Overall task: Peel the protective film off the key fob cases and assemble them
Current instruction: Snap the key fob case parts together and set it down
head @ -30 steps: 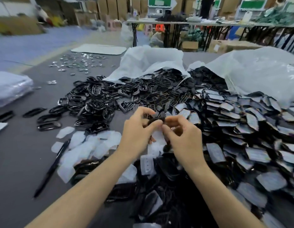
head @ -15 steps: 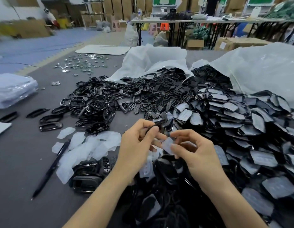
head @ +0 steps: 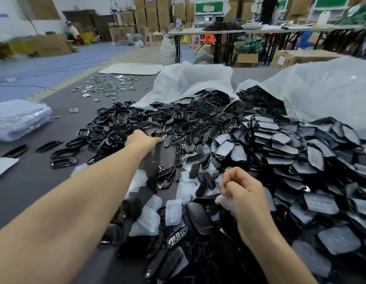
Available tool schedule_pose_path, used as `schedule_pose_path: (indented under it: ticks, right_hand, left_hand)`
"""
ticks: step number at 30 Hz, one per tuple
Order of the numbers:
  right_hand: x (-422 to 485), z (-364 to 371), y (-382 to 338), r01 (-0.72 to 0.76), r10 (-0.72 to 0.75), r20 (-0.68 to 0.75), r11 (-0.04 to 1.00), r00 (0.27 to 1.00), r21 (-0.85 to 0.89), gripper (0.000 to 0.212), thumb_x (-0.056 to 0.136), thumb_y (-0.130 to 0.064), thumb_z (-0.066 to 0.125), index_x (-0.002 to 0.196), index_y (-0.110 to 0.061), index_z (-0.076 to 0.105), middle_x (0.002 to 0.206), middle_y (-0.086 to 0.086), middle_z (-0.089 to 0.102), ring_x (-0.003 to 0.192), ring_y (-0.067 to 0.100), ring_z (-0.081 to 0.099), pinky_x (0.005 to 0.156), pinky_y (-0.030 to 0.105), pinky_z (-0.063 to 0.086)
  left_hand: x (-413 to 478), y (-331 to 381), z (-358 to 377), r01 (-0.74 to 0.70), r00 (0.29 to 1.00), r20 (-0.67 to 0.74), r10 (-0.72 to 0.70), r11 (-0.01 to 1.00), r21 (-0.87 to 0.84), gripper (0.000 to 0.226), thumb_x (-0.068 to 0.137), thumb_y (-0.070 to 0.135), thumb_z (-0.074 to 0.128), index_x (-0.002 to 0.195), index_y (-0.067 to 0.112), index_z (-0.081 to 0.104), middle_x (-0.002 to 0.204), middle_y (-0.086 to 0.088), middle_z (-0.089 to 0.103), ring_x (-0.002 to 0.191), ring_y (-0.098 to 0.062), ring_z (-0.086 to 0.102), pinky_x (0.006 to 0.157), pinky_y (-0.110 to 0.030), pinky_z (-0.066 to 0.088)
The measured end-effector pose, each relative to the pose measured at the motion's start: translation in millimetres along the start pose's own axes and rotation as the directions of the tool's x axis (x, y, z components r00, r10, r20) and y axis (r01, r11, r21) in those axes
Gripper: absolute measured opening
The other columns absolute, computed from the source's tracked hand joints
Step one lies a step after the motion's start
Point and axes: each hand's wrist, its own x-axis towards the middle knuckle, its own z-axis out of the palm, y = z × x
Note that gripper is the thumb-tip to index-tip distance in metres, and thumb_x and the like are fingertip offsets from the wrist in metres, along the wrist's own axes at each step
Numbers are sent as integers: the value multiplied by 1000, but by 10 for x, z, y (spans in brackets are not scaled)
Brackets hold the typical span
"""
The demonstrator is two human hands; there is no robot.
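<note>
Film (head: 223, 202) seemingly pinched in right hand (head: 242, 193) grip; left hand (head: 142, 138) grip hidden, cannot tell.

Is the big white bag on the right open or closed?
Open: film-covered case parts spill from the bag onto the table.

Light: bright, even and diffuse, falling from overhead; no hard shadows on the grey table (head: 34, 187), only soft dark gaps among the heaped parts. Glare: small white glints on the glossy black key fob cases (head: 120, 119) and a pale sheen over the white plastic bags (head: 321, 93). Blur: smearing at the left edge across the cardboard boxes (head: 49, 45); the far folding tables (head: 239, 31) look soft. Distortion: wide-angle bowing toward the borders. The film (head: 224, 201) pinched in the right hand (head: 243, 193) looks milky and ill-defined.
</note>
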Motion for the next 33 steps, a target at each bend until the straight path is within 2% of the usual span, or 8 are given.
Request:
schedule_pose_path:
  ticks: [3, 6, 9, 12, 15, 20, 26, 33]
  right_hand:
    - [-7, 15, -48, -58, 58, -4, 998, 998, 15, 38, 77, 17, 26, 62, -13, 44, 49, -2, 36, 39, 7, 25, 39, 20, 21]
    - [-5, -19, 13, -77, 71, -55, 989, 996, -128, 40, 77, 11, 27, 57, -19, 44, 49, -2, 32, 40, 9, 23, 43, 23, 19]
    - [-11, -16, 36, -96, 88, -75, 990, 993, -108, 31, 83, 5, 34, 73, -17, 53, 52, -2, 41, 38, 7, 27, 40, 23, 24]
    - [-31, 38, 19, 14, -20, -50, 992, 999, -126, 22, 87, -7, 53, 83, -27, 62, 56, -5, 49, 40, 8, 34, 42, 25, 30]
    - [-70, 86, -5, 143, -139, 35, 974, 990, -173, 15, 87, -18, 64, 87, -32, 67, 59, -5, 59, 44, 6, 45, 44, 22, 36]
    - [-112, 123, 32, 227, -194, 128, 910, 973, -347, 26, 77, -31, 69, 93, -51, 65, 58, -5, 48, 53, 9, 47, 54, 21, 41]
    - [-98, 173, 55, 216, -206, 69, 878, 976, -427, 17, 64, -30, 71, 80, -26, 67, 71, -1, 59, 67, 18, 56, 68, 44, 51]
    - [-104, 157, 27, 46, -32, 88, 985, 996, -166, 27, 78, -5, 73, 66, -24, 58, 58, -12, 50, 46, 0, 40, 46, 12, 33]
  left_hand:
    - [-80, 49, 66, 14, 999, -45, -18, 997, -74, 42, 82, 38, 72, 100, 2, 63, 96, -14, 69, 90, -30, 64, 74, -34, 50]
    - [-414, 111, 61, -157, 988, -37, 152, 944, -290, 22, 86, 32, 69, 81, 12, 63, 66, -4, 54, 65, -22, 50, 55, -32, 34]
    - [-1063, 102, 53, -354, 889, 25, 458, 720, -597, 32, 86, 36, 66, 61, 23, 52, 47, 11, 34, 44, -11, 32, 47, -23, 28]
    - [-1704, -2, 139, -166, 779, 184, 599, 480, -861, 31, 90, 34, 59, 63, 27, 46, 45, 14, 32, 37, -6, 27, 38, -16, 29]
    - [-1949, -61, 231, 59, 769, 290, 570, 389, -919, 19, 85, 36, 56, 78, 20, 50, 47, 10, 31, 37, -3, 24, 36, -13, 22]
    - [-1984, -48, 233, 51, 811, 265, 522, 387, -921, 13, 89, 33, 49, 82, 25, 56, 61, 13, 51, 52, -2, 47, 48, -15, 38]
    - [-2086, -33, 267, 331, 772, 366, 520, 163, -930, 15, 74, 35, 56, 77, 20, 59, 67, 1, 51, 54, -8, 46, 49, -16, 45]
    - [-1880, -112, 216, 45, 916, 126, 381, 214, -976, 18, 90, 13, 53, 75, 12, 63, 71, -1, 68, 59, -8, 57, 58, -20, 49]
